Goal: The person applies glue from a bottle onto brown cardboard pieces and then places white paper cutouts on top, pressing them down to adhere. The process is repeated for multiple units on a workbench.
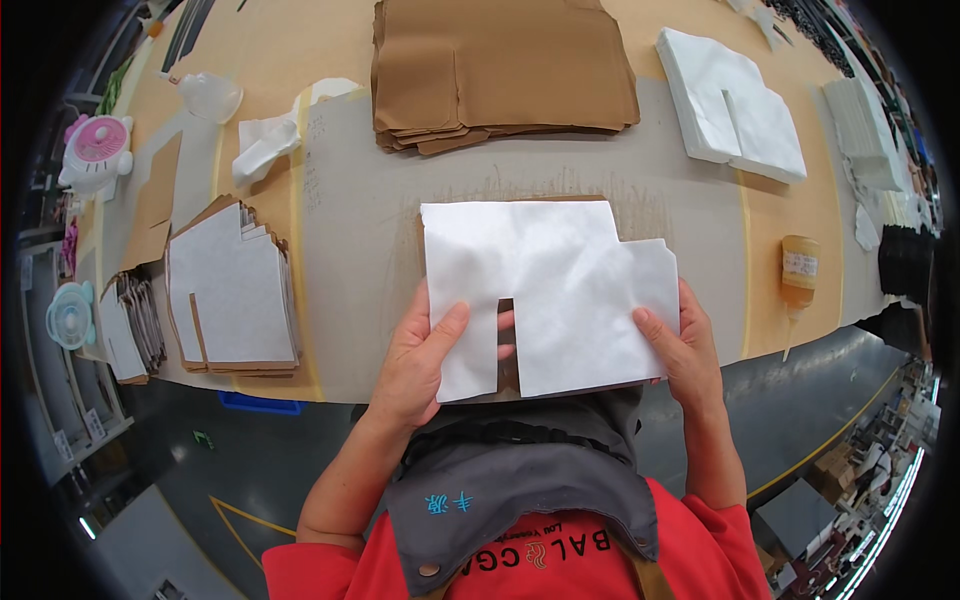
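Observation:
Between my two hands is a white sheet (575, 300) with a slot in its near edge and a step cut from its far right corner. Brown material shows beneath it along the far edge. My left hand (418, 350) grips the left side, thumb on top, with fingers under the sheet showing through the slot. On the right side my right hand (682, 345) holds it the same way, thumb on top and fingers around the edge. The piece is at the table's near edge, in front of my apron.
A stack of brown sheets (510, 70) lies at the far middle, a white stack (730, 105) to its right. White-faced brown pieces (235, 290) are piled at left. A yellowish squeeze bottle (799, 270) lies at right, a clear bottle (212, 96) far left, near a pink fan (98, 150).

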Action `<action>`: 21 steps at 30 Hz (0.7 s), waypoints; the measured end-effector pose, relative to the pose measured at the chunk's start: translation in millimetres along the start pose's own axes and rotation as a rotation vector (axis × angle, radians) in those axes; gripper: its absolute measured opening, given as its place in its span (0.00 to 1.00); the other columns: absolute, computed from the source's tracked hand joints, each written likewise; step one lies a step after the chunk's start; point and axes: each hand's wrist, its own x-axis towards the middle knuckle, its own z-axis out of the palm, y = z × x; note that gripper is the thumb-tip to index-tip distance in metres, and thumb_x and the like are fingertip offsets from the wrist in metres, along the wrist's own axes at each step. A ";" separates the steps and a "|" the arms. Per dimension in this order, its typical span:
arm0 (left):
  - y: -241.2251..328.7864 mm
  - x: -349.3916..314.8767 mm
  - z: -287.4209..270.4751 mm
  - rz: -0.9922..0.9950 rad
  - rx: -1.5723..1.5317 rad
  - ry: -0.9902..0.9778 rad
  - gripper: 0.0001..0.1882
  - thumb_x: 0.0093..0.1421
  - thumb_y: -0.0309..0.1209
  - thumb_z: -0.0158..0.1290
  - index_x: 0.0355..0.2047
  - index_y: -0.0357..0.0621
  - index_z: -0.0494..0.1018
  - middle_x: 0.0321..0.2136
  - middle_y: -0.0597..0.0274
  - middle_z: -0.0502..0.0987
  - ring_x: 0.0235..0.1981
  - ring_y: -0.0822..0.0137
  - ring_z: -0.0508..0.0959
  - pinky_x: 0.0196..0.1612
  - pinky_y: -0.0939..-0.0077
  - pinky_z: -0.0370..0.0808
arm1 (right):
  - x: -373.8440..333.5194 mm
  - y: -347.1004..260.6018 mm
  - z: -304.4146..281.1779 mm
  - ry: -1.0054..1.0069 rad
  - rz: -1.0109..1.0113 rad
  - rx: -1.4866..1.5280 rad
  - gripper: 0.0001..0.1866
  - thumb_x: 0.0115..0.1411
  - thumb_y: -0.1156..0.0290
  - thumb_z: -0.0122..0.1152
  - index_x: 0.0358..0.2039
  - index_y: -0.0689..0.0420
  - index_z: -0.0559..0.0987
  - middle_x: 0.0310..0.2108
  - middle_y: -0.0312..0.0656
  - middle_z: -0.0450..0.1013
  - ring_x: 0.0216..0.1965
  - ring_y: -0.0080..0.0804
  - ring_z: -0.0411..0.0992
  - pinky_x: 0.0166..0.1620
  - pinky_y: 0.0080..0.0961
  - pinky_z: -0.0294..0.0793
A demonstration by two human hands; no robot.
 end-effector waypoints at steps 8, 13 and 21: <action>-1.2 1.5 -0.8 -0.011 -0.006 0.000 0.26 0.74 0.31 0.43 0.70 0.47 0.53 0.61 0.53 0.69 0.57 0.57 0.77 0.52 0.60 0.81 | 1.1 2.4 0.1 0.006 -0.014 -0.004 0.22 0.65 0.71 0.62 0.57 0.64 0.72 0.48 0.40 0.75 0.47 0.23 0.73 0.51 0.22 0.73; -0.9 2.2 -2.2 -0.030 -0.018 0.000 0.25 0.74 0.30 0.42 0.69 0.47 0.53 0.60 0.53 0.70 0.56 0.58 0.77 0.52 0.59 0.82 | 2.1 3.9 1.3 0.005 -0.032 0.003 0.23 0.65 0.72 0.62 0.58 0.64 0.71 0.49 0.41 0.75 0.48 0.24 0.73 0.52 0.23 0.73; -3.7 3.2 -7.1 0.062 0.110 0.027 0.27 0.73 0.28 0.44 0.69 0.43 0.52 0.56 0.52 0.73 0.51 0.62 0.80 0.49 0.66 0.82 | 1.8 4.7 2.1 0.016 -0.009 0.009 0.23 0.64 0.72 0.62 0.58 0.65 0.71 0.50 0.42 0.75 0.49 0.24 0.73 0.53 0.24 0.72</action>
